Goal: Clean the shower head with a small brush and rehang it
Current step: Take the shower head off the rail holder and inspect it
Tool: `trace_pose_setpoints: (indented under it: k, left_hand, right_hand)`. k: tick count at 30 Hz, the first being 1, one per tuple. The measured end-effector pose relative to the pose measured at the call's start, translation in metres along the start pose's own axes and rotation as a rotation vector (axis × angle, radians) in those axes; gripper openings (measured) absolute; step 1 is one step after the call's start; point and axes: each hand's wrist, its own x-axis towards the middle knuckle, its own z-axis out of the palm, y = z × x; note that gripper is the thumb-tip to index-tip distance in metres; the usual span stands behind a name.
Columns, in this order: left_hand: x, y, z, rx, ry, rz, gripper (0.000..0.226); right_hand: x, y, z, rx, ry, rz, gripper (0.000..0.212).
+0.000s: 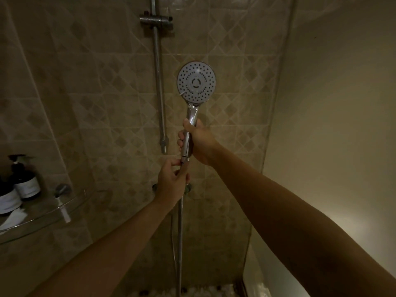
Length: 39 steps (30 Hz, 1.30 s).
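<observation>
The left hand [172, 179] is pinched closed on the hose [180, 232] just below the handle joint. The right hand [198, 142] is wrapped fully around the chrome handle, holding the shower head [196, 82] upright with its nozzle face toward the camera. Farther back, the bracket [156, 20] on the wall rail [159, 93] is unoccupied. No brush is visible. Judgement: rehanging remains; whether brushing is done cannot be determined.
</observation>
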Motion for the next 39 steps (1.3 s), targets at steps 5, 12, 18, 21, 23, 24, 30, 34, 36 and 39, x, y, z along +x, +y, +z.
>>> trace_pose_setpoints:
  k: [5, 12, 18, 21, 23, 24, 30, 34, 36, 39]
  left_hand:
    - [0.004, 0.004, -0.006, -0.421, -0.22, -0.218, 0.026]
    - [0.008, 0.016, -0.011, -0.6, -0.251, -0.459, 0.015]
    - [-0.009, 0.009, 0.013, 0.053, 0.215, 0.061, 0.033]
    - [-0.01, 0.008, 0.018, 0.042, 0.305, 0.12, 0.029]
    - [-0.008, 0.007, 0.018, 0.037, 0.285, 0.097, 0.022]
    - [-0.007, 0.006, 0.017, 0.028, 0.257, 0.077, 0.017]
    - [0.002, 0.003, 0.005, -0.334, -0.047, -0.102, 0.016]
    - [0.004, 0.003, -0.001, -0.548, -0.169, -0.25, 0.023]
    - [0.004, 0.004, -0.002, -0.528, -0.165, -0.241, 0.02]
    - [-0.001, 0.004, 0.001, -0.298, 0.01, -0.106, 0.018]
  right_hand:
    - [0.001, -0.001, 0.001, -0.028, -0.016, -0.001, 0.012]
    - [0.0, 0.001, 0.0, 0.034, -0.007, 0.032, 0.015]
    - [0.001, 0.004, 0.004, 0.021, -0.005, -0.003, 0.012]
    - [0.0, 0.001, 0.004, 0.029, -0.01, 0.004, 0.015]
    - [0.0, -0.001, 0.004, 0.037, -0.018, -0.002, 0.014]
    - [-0.001, -0.002, 0.004, 0.042, -0.019, -0.005, 0.013]
    - [-0.005, -0.008, 0.0, 0.033, -0.023, -0.002, 0.014]
    - [-0.007, -0.008, 0.002, 0.037, -0.017, 0.005, 0.012]
    - [-0.006, -0.005, 0.003, 0.038, -0.013, 0.014, 0.012]
    - [-0.007, -0.001, 0.006, 0.046, -0.008, 0.025, 0.013]
